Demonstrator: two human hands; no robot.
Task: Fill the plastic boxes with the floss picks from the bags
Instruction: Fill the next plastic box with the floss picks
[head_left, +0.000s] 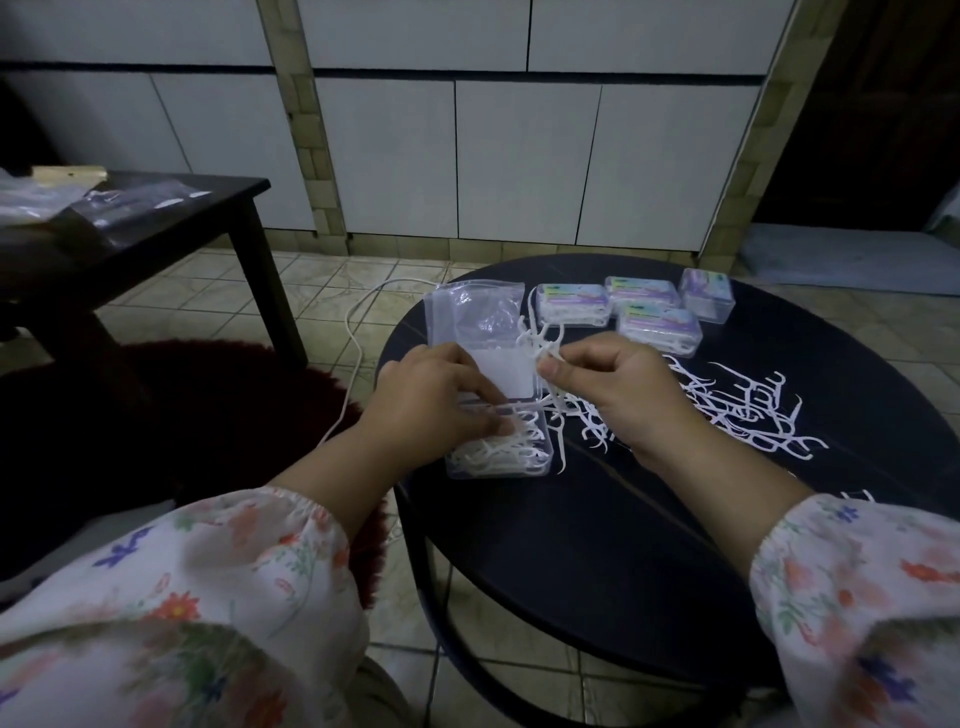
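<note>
On the round table: a dark top (597, 525) carries the whole job — open box, bag, closed boxes and loose picks.
Open box: a clear plastic box (498, 447) sits at the table's left edge, partly filled with white floss picks; its hinged lid (506, 376) stands up behind it.
Left hand: the hand (436, 402) lies over the box with fingers stretched out and relaxed, fingertips (506, 427) pressing on the picks inside; it grips nothing.
Right hand: the hand (618, 389) hovers just right of the lid, thumb and fingers curled and pinching a small bunch of picks (540, 340) that fans upward.
Bag: a clear zip bag (470, 309) lies flat behind the lid, a few picks visible through it.
Loose picks: a scattered pile (743, 415) spreads over the tabletop right of the right hand, some reaching under the wrist toward the box.
Closed boxes: four boxes (657, 322) with coloured labels sit at the far side of the table — three close together, one (707, 297) a little further right.
Sleeves: both arms wear floral sleeves (218, 566).
Floor: a white cable (353, 332) runs across the tiles left of the table.
Side table: a dark square table (171, 213) stands far left with more clear bags (124, 200) on it.
</note>
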